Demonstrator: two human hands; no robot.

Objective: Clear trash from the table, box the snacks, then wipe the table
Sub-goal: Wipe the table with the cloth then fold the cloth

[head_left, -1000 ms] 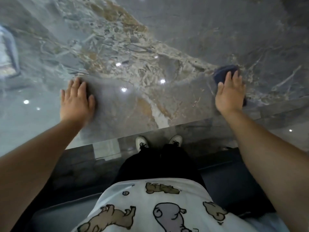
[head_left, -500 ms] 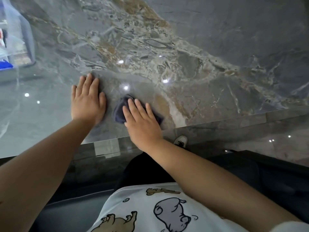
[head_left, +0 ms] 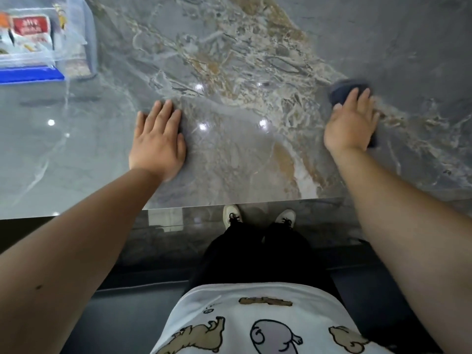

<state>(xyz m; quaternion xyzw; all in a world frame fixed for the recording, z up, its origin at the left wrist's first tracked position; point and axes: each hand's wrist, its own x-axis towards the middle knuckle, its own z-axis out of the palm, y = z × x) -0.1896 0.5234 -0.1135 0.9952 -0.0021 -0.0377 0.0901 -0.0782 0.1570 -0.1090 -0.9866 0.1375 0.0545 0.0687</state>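
My right hand (head_left: 351, 123) presses flat on a dark blue cloth (head_left: 342, 89) on the grey marble table (head_left: 242, 60), out to the right. The cloth shows beyond my fingertips and a little by my wrist; the rest is hidden under my palm. My left hand (head_left: 158, 141) lies flat and empty on the table near its front edge, fingers slightly apart. A clear plastic box (head_left: 74, 31) holding snack packets (head_left: 30, 26) stands at the far left.
The table's front edge (head_left: 229, 204) runs just ahead of my feet. A blue lid or base (head_left: 30, 75) lies under the clear box. Ceiling lights glint on the glossy tabletop.
My right hand has swept the cloth from beside my left hand out to the right. My left hand has stayed planted. The view has shifted so the snack box shows more.
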